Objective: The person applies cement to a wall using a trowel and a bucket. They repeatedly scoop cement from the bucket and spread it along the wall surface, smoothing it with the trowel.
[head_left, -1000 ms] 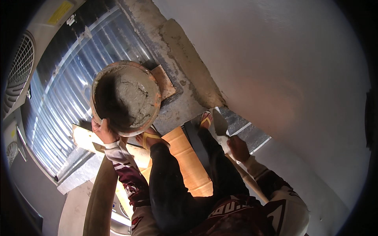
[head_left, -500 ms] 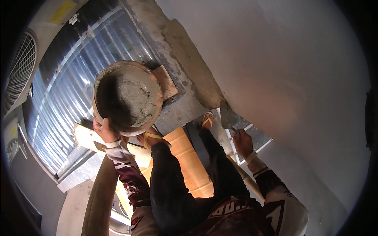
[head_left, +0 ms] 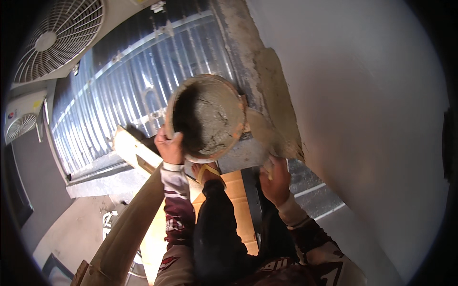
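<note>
My left hand (head_left: pixel 170 148) grips the near-left rim of a round, mortar-crusted bowl (head_left: pixel 210 158), its thumb over the edge. Wet grey mortar (head_left: pixel 214 124) fills much of the bowl, its left part in deep shadow. In my right hand (head_left: pixel 276 182) is a trowel (head_left: pixel 262 132), its fingers closed around the handle. The blurred, mortar-coated blade lies beside the bowl's right rim; whether it touches the rim I cannot tell. Beyond the blade, a band of fresh mortar (head_left: pixel 276 86) runs along the foot of the smooth wall (head_left: pixel 353 95).
Corrugated metal sheets (head_left: pixel 143 86) spread out at the left, past a concrete ledge (head_left: pixel 238 33). Two outdoor fan units (head_left: pixel 62 35) stand at the far left. A pole (head_left: pixel 126 229) slants beside my left arm. My sandalled foot (head_left: pixel 206 174) stands below the bowl.
My right hand has brought the trowel leftward from the wall's lower edge to the bowl's right side. My view has turned, and the bowl appears farther right, still in my left hand.
</note>
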The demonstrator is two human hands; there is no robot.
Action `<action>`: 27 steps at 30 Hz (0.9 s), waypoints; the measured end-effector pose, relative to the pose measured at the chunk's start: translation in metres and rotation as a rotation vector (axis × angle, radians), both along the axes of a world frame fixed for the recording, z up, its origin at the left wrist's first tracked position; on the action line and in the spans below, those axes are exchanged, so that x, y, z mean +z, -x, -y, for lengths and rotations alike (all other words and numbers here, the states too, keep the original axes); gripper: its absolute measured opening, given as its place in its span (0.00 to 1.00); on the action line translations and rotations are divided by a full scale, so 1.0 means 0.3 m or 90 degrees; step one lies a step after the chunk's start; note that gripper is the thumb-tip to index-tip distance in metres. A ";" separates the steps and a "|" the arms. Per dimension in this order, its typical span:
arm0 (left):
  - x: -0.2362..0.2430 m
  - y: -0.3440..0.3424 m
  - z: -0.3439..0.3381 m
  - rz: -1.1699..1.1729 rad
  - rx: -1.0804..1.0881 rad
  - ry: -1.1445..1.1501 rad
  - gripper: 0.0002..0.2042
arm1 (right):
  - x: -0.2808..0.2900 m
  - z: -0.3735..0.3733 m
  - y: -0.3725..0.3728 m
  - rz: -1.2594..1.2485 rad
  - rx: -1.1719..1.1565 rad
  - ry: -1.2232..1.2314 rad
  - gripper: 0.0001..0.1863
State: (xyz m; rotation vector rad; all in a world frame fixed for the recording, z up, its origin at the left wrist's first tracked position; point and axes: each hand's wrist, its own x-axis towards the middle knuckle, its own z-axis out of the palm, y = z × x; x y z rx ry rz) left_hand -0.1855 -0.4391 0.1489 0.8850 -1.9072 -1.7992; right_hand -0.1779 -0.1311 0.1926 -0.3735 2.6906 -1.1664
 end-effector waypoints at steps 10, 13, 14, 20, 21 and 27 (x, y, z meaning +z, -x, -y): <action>0.085 0.068 -0.086 -0.004 -0.045 0.020 0.13 | -0.005 0.255 0.250 0.084 0.192 -0.228 0.14; 0.064 0.054 -0.060 0.004 -0.067 0.052 0.13 | -0.012 0.312 0.392 0.038 0.250 -0.244 0.10; 0.042 0.042 -0.051 0.012 -0.073 0.044 0.13 | -0.015 0.330 0.425 0.026 0.272 -0.248 0.08; 0.013 0.055 -0.037 -0.021 -0.112 -0.026 0.13 | 0.027 0.568 0.416 -0.135 0.388 -0.427 0.09; 0.021 0.059 -0.027 -0.006 -0.097 -0.035 0.12 | 0.021 0.606 0.354 -0.227 0.379 -0.520 0.09; 0.015 0.036 0.014 0.059 0.001 0.010 0.14 | 0.149 0.487 0.340 -0.137 0.536 -0.320 0.08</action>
